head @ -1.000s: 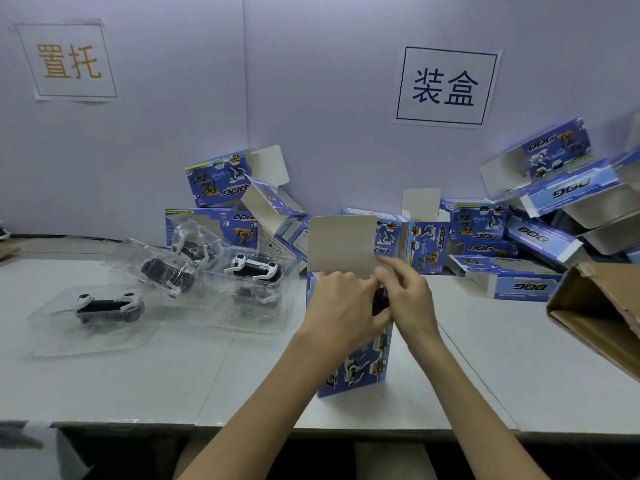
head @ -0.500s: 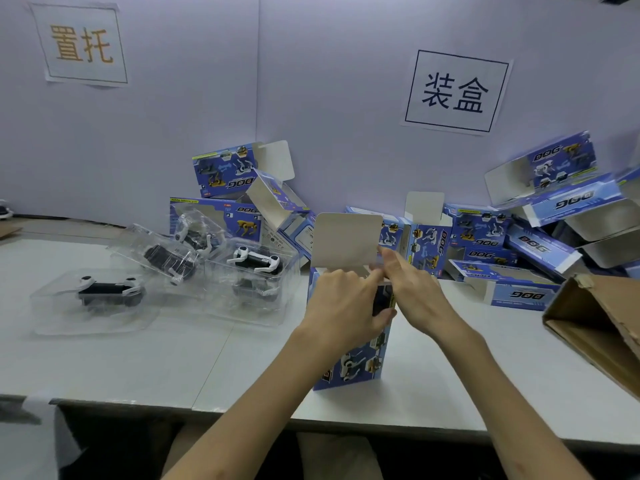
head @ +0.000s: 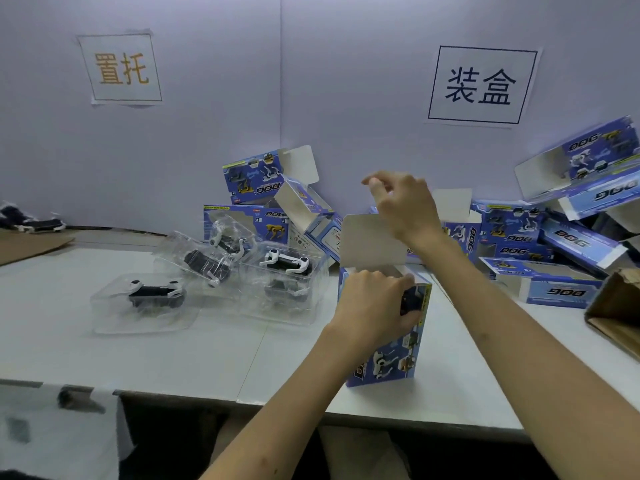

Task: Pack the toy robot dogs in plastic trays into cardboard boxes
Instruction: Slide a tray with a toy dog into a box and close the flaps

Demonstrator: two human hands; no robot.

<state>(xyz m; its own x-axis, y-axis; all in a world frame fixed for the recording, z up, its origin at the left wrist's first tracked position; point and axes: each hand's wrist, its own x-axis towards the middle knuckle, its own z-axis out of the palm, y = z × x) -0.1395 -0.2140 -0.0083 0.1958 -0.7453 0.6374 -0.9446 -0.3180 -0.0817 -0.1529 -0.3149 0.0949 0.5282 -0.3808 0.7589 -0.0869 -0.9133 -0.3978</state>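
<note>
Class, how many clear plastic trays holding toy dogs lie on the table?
4: front-left tray, tilted tray behind it, leaning tray against the blue boxes, right tray beside the upright box. More may be hidden inside boxes.

A toy-packing workstation showed paper station signs [head: 123, 67] taped high on the wall [head: 242, 116] and blue cartons [head: 568, 237] heaped at centre right.

I log two paper signs on the pale wall: orange-lettered sign [head: 119, 68] at left, black-lettered sign [head: 481, 86] at right. Open brown carton [head: 613, 317] on the white table [head: 156, 355], right edge; flat brown cardboard [head: 24, 244] far left.
</note>
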